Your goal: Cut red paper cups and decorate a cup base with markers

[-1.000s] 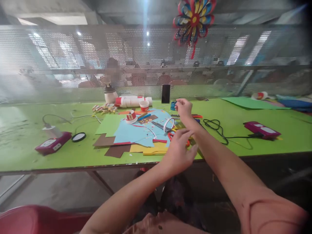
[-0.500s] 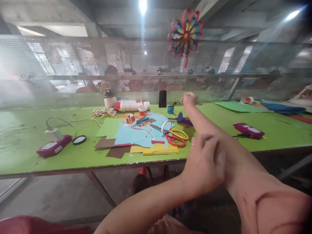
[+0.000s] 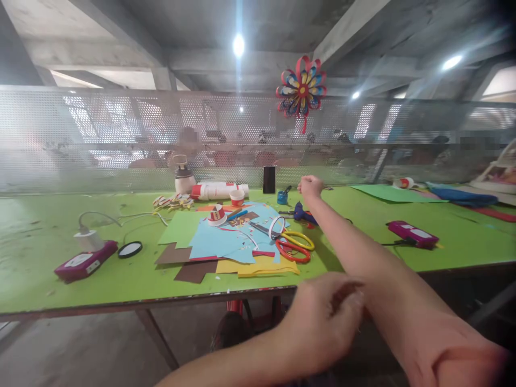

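Bears print on the red-white cup [image 3: 217, 215], too small to read. Shows pale labels on the 2 purple boxes [image 3: 413, 234], also unreadable. Curls the left hand [image 3: 324, 320] loosely before the table's [image 3: 346, 258] near edge, beside the right forearm; cannot tell whether thumb and fingertips meet, or pinch anything. Closes the right hand [image 3: 311, 187] into a fist over the far side; cannot tell what, if anything, lies inside.

Places the scissors [image 3: 293, 248] beyond and left of the left grip, nearer the person than the right. Points the blades away and leftward, long axis slanting, yellow and red handles toward the left hand. Lays the glue gun [image 3: 302, 213] just nearer than the right fist, nozzle leftward. Stands the blue pot [image 3: 282, 198] upright, left of that fist.
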`<move>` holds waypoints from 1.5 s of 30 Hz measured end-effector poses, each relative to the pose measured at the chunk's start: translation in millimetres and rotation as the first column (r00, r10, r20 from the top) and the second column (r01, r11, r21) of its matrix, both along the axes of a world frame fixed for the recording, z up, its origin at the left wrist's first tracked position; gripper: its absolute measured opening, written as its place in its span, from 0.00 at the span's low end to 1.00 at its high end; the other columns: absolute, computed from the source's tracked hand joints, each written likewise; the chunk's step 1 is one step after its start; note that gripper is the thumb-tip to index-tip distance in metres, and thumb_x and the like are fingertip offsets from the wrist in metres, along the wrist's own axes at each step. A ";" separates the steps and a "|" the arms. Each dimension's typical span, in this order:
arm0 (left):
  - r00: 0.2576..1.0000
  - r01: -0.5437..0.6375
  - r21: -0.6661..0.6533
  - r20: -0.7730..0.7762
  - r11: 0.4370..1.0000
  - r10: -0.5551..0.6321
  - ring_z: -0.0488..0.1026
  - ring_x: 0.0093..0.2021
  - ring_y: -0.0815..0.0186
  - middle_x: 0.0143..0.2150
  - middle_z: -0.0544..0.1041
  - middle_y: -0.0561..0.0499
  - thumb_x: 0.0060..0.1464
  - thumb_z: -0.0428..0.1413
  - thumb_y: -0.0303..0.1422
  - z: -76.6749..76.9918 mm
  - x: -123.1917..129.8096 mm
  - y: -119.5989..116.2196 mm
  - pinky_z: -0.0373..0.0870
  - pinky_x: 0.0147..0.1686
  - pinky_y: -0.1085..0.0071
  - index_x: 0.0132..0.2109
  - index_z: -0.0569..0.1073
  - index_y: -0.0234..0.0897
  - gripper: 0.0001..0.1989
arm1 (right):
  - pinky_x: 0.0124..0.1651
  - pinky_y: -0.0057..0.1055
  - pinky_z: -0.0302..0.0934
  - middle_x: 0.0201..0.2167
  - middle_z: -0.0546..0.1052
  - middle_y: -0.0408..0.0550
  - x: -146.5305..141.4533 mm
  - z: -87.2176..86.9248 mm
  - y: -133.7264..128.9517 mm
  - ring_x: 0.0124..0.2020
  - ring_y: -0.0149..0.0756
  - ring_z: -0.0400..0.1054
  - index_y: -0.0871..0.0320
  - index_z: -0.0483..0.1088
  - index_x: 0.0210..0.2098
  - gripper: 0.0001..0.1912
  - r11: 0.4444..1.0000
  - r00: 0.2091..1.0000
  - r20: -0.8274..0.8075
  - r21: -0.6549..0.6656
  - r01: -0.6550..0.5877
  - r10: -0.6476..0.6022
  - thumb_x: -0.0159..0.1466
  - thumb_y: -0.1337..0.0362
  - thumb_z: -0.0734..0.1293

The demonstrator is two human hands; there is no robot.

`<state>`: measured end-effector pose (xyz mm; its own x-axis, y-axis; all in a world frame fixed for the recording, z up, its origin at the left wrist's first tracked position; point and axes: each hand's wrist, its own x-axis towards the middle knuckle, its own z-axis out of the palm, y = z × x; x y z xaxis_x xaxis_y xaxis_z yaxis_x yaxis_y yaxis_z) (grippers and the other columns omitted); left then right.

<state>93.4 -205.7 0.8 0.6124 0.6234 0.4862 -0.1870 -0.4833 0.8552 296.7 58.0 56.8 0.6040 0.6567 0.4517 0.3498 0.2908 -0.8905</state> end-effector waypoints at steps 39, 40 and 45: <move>0.464 -0.885 -0.050 -0.043 0.462 0.885 0.69 0.23 0.70 0.21 0.73 0.54 0.52 0.53 0.35 7.4 -173.1 270.4 0.66 0.26 0.75 0.33 0.75 0.32 0.10 | 0.46 0.38 0.67 0.41 0.82 0.52 -6.9 -42.4 -40.7 0.41 0.45 0.75 0.56 0.80 0.42 0.16 0.605 0.326 0.511 -0.700 -0.379 0.795 0.62 0.56 0.64; 0.424 -0.905 -0.059 -0.039 0.421 0.905 0.69 0.23 0.70 0.20 0.72 0.55 0.53 0.53 0.34 7.2 -179.8 272.8 0.66 0.26 0.75 0.33 0.74 0.32 0.09 | 0.43 0.37 0.67 0.38 0.82 0.51 -9.0 -41.8 -38.6 0.38 0.44 0.74 0.55 0.80 0.39 0.15 0.599 0.308 0.514 -0.703 -0.383 0.800 0.62 0.56 0.64; 0.404 -0.915 -0.069 -0.173 0.398 0.898 0.72 0.25 0.70 0.24 0.72 0.55 0.58 0.56 0.31 -0.5 -191.3 281.8 0.69 0.26 0.74 0.35 0.74 0.31 0.07 | 0.29 0.32 0.62 0.23 0.77 0.47 -17.4 -36.4 -32.7 0.24 0.37 0.68 0.57 0.78 0.28 0.20 0.566 0.245 0.510 -0.735 -0.373 0.824 0.62 0.50 0.63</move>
<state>-98.0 76.2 0.2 -0.3191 0.8889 0.3287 0.3729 -0.2011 0.9058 279.3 25.2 20.4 -0.5013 0.8648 0.0273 0.7740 0.4623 -0.4327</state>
